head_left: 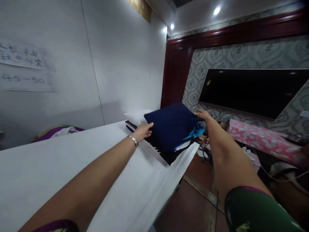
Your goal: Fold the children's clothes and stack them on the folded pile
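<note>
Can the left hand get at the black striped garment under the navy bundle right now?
Probably yes: the left hand rests at the navy bundle, and the black striped garment lies exposed just below it, nothing between.

both arms reach toward 12 o'clock over the white tabletop (60, 161). the left hand (143, 131) rests its fingers on the near-left edge of a folded navy cloth (170, 125), a silver bracelet (133, 140) on the wrist. the right hand (203, 115) has a grip on the cloth's far-right corner at 1 o'clock. the cloth lies tilted on a stack (166, 149) of folded garments, a turquoise layer (196, 131) showing beneath it. a dark screen (253, 91) hangs at 2 o'clock above a pink floral cover (260, 138). paper notes (23, 66) are on the wall at 10 o'clock.
</note>
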A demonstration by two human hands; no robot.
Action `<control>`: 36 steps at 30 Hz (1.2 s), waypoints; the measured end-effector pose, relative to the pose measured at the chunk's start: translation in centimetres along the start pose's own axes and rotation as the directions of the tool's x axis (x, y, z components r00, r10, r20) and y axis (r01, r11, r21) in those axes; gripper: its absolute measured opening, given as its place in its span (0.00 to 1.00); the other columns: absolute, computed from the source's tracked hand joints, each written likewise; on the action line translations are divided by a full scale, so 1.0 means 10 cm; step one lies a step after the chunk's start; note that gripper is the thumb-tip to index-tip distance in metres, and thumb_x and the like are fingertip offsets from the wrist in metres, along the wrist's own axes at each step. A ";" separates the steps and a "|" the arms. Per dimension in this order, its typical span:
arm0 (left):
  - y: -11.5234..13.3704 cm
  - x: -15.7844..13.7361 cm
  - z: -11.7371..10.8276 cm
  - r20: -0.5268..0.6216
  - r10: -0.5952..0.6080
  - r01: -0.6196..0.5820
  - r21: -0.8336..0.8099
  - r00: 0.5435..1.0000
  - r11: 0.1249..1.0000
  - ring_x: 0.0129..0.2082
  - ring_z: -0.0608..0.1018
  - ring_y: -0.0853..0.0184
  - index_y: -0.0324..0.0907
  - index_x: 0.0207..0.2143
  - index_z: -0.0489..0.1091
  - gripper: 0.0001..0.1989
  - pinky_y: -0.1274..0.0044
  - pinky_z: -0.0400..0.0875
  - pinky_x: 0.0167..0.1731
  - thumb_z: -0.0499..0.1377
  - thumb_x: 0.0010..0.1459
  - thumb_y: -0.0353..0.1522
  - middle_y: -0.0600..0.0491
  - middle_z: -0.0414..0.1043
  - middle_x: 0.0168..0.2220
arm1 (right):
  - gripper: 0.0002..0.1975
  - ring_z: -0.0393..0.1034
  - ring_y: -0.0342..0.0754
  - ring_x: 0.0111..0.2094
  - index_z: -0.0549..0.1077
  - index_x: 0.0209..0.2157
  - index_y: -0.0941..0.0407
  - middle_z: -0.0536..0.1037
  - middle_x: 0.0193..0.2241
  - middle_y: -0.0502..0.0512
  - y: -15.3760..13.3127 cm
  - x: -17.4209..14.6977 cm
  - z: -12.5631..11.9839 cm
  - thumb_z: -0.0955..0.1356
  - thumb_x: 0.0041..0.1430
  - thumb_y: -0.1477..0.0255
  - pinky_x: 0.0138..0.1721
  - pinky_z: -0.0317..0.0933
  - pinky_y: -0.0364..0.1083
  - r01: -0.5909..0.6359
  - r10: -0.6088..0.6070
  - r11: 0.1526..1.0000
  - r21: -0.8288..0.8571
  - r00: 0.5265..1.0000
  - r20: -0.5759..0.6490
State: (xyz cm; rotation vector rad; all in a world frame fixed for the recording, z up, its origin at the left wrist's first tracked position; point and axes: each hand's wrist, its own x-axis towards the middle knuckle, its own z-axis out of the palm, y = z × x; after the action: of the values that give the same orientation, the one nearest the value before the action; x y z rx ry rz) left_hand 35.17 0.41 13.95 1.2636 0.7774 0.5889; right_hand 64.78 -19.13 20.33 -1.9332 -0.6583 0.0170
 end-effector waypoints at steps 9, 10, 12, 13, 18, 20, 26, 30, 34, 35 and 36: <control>-0.71 -0.26 -0.17 0.150 -0.072 0.047 0.163 0.986 0.985 0.32 0.78 0.68 0.39 0.44 0.68 0.20 0.77 0.71 0.32 0.64 0.52 0.39 0.42 0.71 0.51 | 0.27 0.64 0.54 0.58 0.76 0.49 0.54 0.74 0.54 0.55 0.16 -0.23 0.99 0.70 0.52 0.53 0.62 0.51 0.50 0.229 -0.199 0.972 -0.050 0.921 0.334; -0.75 -0.29 -0.24 0.163 -0.075 0.045 0.181 0.984 0.982 0.32 0.77 0.68 0.39 0.43 0.69 0.20 0.77 0.70 0.32 0.64 0.51 0.40 0.43 0.71 0.50 | 0.28 0.63 0.55 0.59 0.76 0.50 0.53 0.74 0.54 0.55 0.15 -0.26 1.10 0.70 0.51 0.51 0.62 0.50 0.51 0.252 -0.211 0.966 -0.065 0.903 0.374; -0.85 -0.36 -0.42 0.182 -0.086 0.047 0.210 0.979 0.976 0.34 0.77 0.67 0.39 0.42 0.69 0.22 0.77 0.70 0.33 0.64 0.49 0.43 0.43 0.72 0.49 | 0.34 0.61 0.56 0.60 0.73 0.53 0.54 0.71 0.57 0.57 0.14 -0.28 1.28 0.69 0.50 0.48 0.63 0.48 0.52 0.294 -0.218 0.950 -0.109 0.870 0.443; -0.92 -0.40 -0.53 0.184 -0.097 0.054 0.225 0.978 0.973 0.35 0.77 0.67 0.40 0.42 0.69 0.24 0.76 0.70 0.34 0.65 0.47 0.45 0.43 0.72 0.49 | 0.36 0.60 0.57 0.61 0.71 0.55 0.54 0.69 0.58 0.58 0.14 -0.28 1.35 0.68 0.50 0.46 0.63 0.47 0.53 0.310 -0.215 0.941 -0.135 0.857 0.467; -1.31 -0.62 -1.01 0.140 -0.158 0.111 0.294 0.978 0.949 0.35 0.77 0.64 0.39 0.40 0.71 0.29 0.74 0.69 0.35 0.66 0.40 0.49 0.43 0.74 0.45 | 0.40 0.55 0.60 0.63 0.67 0.59 0.51 0.65 0.61 0.58 0.14 -0.20 1.65 0.65 0.51 0.42 0.64 0.44 0.56 0.339 -0.188 0.916 -0.213 0.834 0.519; -1.40 -0.65 -1.11 0.119 -0.158 0.120 0.278 0.980 0.953 0.35 0.77 0.64 0.39 0.40 0.71 0.28 0.73 0.69 0.36 0.65 0.42 0.49 0.43 0.75 0.45 | 0.39 0.55 0.60 0.64 0.68 0.58 0.51 0.65 0.61 0.57 0.12 -0.21 1.77 0.66 0.50 0.42 0.64 0.43 0.56 0.350 -0.182 0.908 -0.231 0.825 0.535; -1.23 -0.50 -0.96 0.112 -0.062 0.025 0.305 0.992 0.952 0.36 0.77 0.64 0.39 0.41 0.71 0.22 0.73 0.69 0.37 0.63 0.47 0.44 0.45 0.75 0.43 | 0.32 0.54 0.56 0.64 0.68 0.58 0.51 0.66 0.60 0.55 0.08 -0.33 1.71 0.64 0.56 0.48 0.64 0.43 0.55 0.376 -0.210 0.885 -0.276 0.850 0.483; -0.86 -0.33 -0.65 0.105 0.118 -0.146 0.322 0.987 0.935 0.36 0.77 0.64 0.39 0.41 0.71 0.19 0.75 0.70 0.34 0.62 0.50 0.41 0.47 0.75 0.40 | 0.27 0.47 0.55 0.66 0.66 0.59 0.55 0.60 0.64 0.58 0.39 -0.39 1.05 0.63 0.61 0.58 0.66 0.39 0.54 0.322 -0.282 0.871 -0.372 0.946 0.159; -0.54 -0.08 -0.30 0.048 0.174 -0.181 0.265 0.984 0.947 0.31 0.76 0.68 0.40 0.40 0.70 0.16 0.78 0.69 0.29 0.61 0.52 0.40 0.47 0.75 0.43 | 0.29 0.49 0.59 0.65 0.65 0.58 0.58 0.60 0.63 0.64 0.88 -0.48 0.37 0.65 0.57 0.62 0.64 0.45 0.57 -0.024 -0.037 0.968 -0.250 0.971 -0.235; -0.48 -0.01 -0.22 0.040 0.161 -0.165 0.252 0.986 0.954 0.30 0.76 0.69 0.40 0.39 0.69 0.16 0.78 0.68 0.28 0.61 0.53 0.41 0.46 0.74 0.44 | 0.30 0.53 0.60 0.63 0.65 0.59 0.59 0.62 0.61 0.67 0.99 -0.50 0.28 0.65 0.57 0.61 0.62 0.50 0.58 -0.103 0.053 0.976 -0.192 0.967 -0.251; -0.43 0.07 -0.14 0.037 0.145 -0.149 0.241 0.989 0.959 0.30 0.76 0.69 0.40 0.37 0.69 0.16 0.78 0.69 0.27 0.61 0.54 0.42 0.46 0.74 0.44 | 0.30 0.59 0.61 0.60 0.65 0.58 0.60 0.66 0.59 0.69 1.08 -0.52 0.24 0.65 0.57 0.59 0.58 0.55 0.58 -0.158 0.120 0.977 -0.146 0.963 -0.239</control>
State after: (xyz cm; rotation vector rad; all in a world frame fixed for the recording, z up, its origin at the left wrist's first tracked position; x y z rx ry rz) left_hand 34.39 0.82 9.49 1.5611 0.7603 0.6133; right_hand 64.38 -22.74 8.66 -2.0977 -0.3776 -0.1751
